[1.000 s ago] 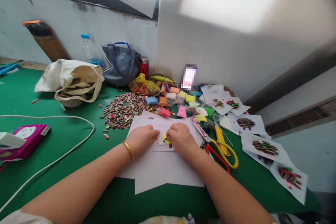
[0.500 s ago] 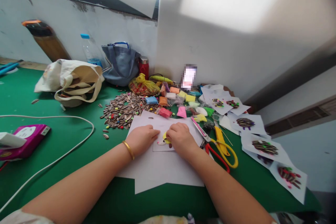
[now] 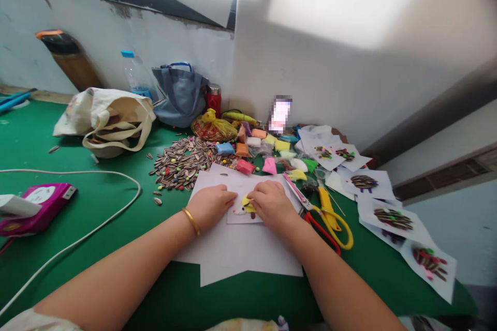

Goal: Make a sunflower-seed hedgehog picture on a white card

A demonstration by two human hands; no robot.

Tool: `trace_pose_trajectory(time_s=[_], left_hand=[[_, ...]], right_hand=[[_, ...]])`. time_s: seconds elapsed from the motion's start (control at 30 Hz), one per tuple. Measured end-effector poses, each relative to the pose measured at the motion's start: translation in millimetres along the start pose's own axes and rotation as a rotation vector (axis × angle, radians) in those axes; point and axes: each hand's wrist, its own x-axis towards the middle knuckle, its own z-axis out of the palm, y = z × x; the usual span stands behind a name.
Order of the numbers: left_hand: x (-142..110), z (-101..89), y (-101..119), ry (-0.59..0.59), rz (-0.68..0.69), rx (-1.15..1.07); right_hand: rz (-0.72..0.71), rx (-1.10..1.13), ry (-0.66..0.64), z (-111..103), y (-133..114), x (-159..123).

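A small white card lies on larger white sheets. On it is a little animal of modelling clay with a yellow body, a white pointed face, a pink nose and brown feet. My left hand, a gold bangle at its wrist, has its fingers pressed together at the card's upper left edge, holding it. Over the yellow clay, my right hand has its fingertips pinched together. A small dark sliver shows beside them; whether they grip it is not clear. The clay's right side is hidden by that hand.
A pile of sunflower seeds and packets of coloured clay lie behind the sheets. Right of my hand are scissors and a yellow-handled tool. Finished cards line the right edge. A white cable curves at left.
My right fingers have drawn back slightly to the right, so more of the yellow clay shows. The left hand stays in place on the card.
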Motion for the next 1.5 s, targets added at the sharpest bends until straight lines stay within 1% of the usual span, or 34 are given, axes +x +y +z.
trace_pose_trajectory(time_s=[0.17,0.23,0.3,0.37,0.4,0.47,0.53,0.6,0.63,0.7,0.8,0.9,0.97,1.03,1.13,1.2,1.33,1.4,1.5], left_hand=[[-0.6,0.1,-0.7,-0.008,-0.024,-0.010],[0.7,0.4,-2.5,0.031,-0.053,-0.071],[2.7,0.1,-3.5,0.112,-0.097,-0.226],[4.4,-1.6,-2.0,0.163,-0.176,-0.525],[4.7,-3.1,-0.1,0.159,-0.229,-0.725],[3.9,-7.2,5.8,0.087,-0.340,-1.174],[1.7,-12.1,12.7,-0.010,-0.414,-1.574],[-0.8,-16.3,18.6,-0.102,-0.446,-1.844],[-1.9,-17.7,20.9,-0.145,-0.456,-1.934],[-3.2,-18.8,24.4,-0.207,-0.484,-2.040],[-4.3,-16.0,28.1,-0.285,-0.515,-2.074],[-5.4,-10.4,31.2,-0.358,-0.560,-2.024],[-6.2,-7.2,32.5,-0.387,-0.588,-1.981],[-6.7,-5.8,32.7,-0.411,-0.587,-1.969],[-7.0,-7.0,31.5,-0.430,-0.564,-2.007],[-7.1,-8.7,30.2,-0.410,-0.538,-2.019],[-7.0,-9.5,28.9,-0.306,-0.474,-1.940],[-6.6,-8.7,29.5,-0.257,-0.468,-1.890],[-5.7,-8.0,31.3,-0.164,-0.495,-1.854]], right_hand=[[0.092,0.071,0.098,-7.3,15.2,-0.4],[0.108,0.080,0.133,-6.7,18.3,0.2],[0.116,0.090,0.163,-6.2,16.8,0.7],[0.119,0.105,0.190,-6.4,11.6,1.1],[0.117,0.116,0.204,-6.7,8.1,1.3],[0.110,0.143,0.228,-7.3,0.0,1.4],[0.101,0.174,0.251,-8.2,-8.8,1.3],[0.088,0.206,0.277,-9.6,-17.7,0.9],[0.078,0.223,0.288,-10.5,-21.8,0.6],[0.062,0.252,0.287,-12.1,-28.6,0.1],[0.053,0.271,0.258,-12.2,-33.4,0.0],[0.022,0.250,0.249,-8.9,-32.6,0.6],[-0.020,0.237,0.265,-6.4,-31.1,1.0],[-0.056,0.244,0.289,-5.1,-29.9,1.2],[-0.049,0.312,0.308,-5.1,-28.1,1.2],[-0.006,0.390,0.329,-4.9,-26.3,1.1],[0.066,0.519,0.333,-2.7,-23.3,1.2],[0.100,0.548,0.324,-2.1,-23.6,1.3],[0.129,0.566,0.329,-3.3,-25.9,1.5]])
